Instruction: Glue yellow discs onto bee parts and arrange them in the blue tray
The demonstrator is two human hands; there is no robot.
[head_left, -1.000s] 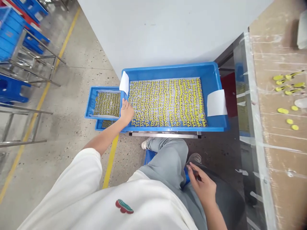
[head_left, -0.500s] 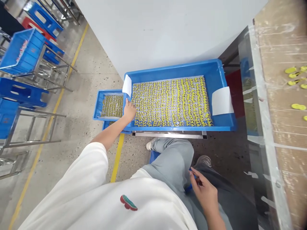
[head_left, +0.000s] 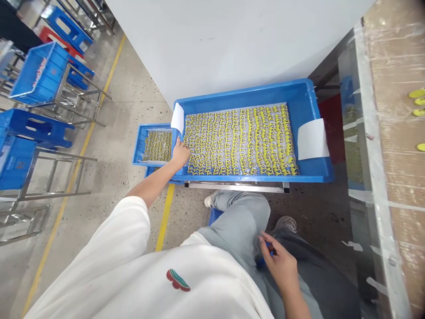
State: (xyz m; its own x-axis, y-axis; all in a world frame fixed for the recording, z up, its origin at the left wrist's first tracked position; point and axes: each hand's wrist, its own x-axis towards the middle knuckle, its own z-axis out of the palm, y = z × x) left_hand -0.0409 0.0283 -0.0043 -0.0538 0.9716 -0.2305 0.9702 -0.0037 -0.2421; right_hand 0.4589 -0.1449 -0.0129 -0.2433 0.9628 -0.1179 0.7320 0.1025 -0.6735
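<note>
A large blue plastic bin holds rows of small yellow-and-dark parts lying on a pale sheet. My left hand is closed over the bin's left wall, with its fingers over the rim just below a white paper label. My right hand hovers above my lap, loosely curled, with a gap between thumb and fingers and nothing visible in it. Part of its inner side is hidden.
A smaller blue bin with similar parts stands at the left. A metal frame shows under the large bin. At the right is a cardboard-topped table with yellow pieces. Blue stools and metal racks stand farther left.
The view has shifted slightly, so the bins and table appear a little farther right. My left hand keeps its place on the bin's rim; my right hand has barely moved.
</note>
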